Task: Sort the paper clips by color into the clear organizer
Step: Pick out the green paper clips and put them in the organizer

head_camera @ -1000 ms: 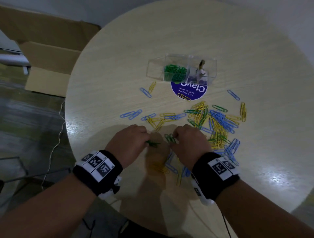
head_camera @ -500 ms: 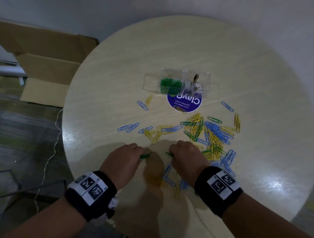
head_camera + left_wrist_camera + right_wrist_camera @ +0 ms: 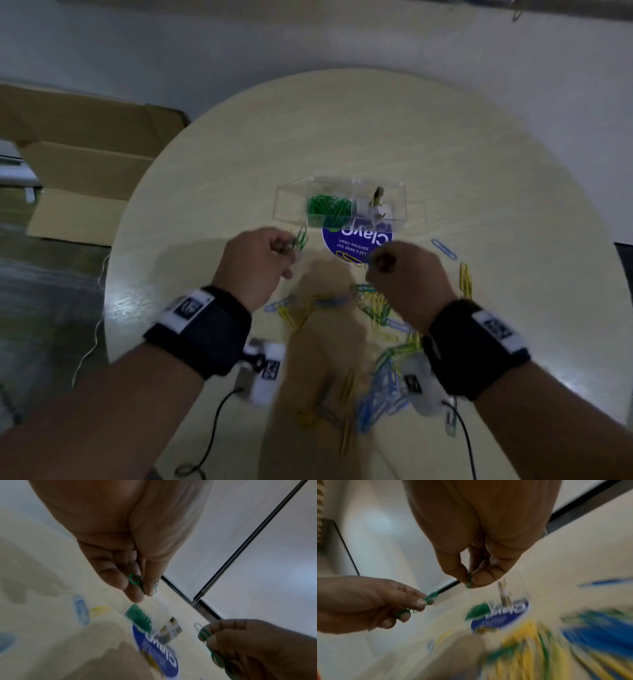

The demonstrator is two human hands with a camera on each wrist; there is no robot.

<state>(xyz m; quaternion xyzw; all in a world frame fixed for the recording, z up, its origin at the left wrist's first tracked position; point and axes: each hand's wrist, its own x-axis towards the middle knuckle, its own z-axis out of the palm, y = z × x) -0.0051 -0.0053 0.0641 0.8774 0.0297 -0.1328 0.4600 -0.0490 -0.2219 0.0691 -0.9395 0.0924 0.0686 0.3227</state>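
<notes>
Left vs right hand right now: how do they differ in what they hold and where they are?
The left hand pinches several green clips that fan out beyond its fingertips; the right hand pinches green clips that barely show past its fingertips. The left hand is just in front of the clear organizer, by its green-filled compartment; the right hand is over the blue round sticker. Both are raised off the table and hold green only.

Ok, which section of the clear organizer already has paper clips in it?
The middle section, filled with green clips. The left section looks empty; the right section holds something other than coloured clips, too blurred to identify.
</notes>
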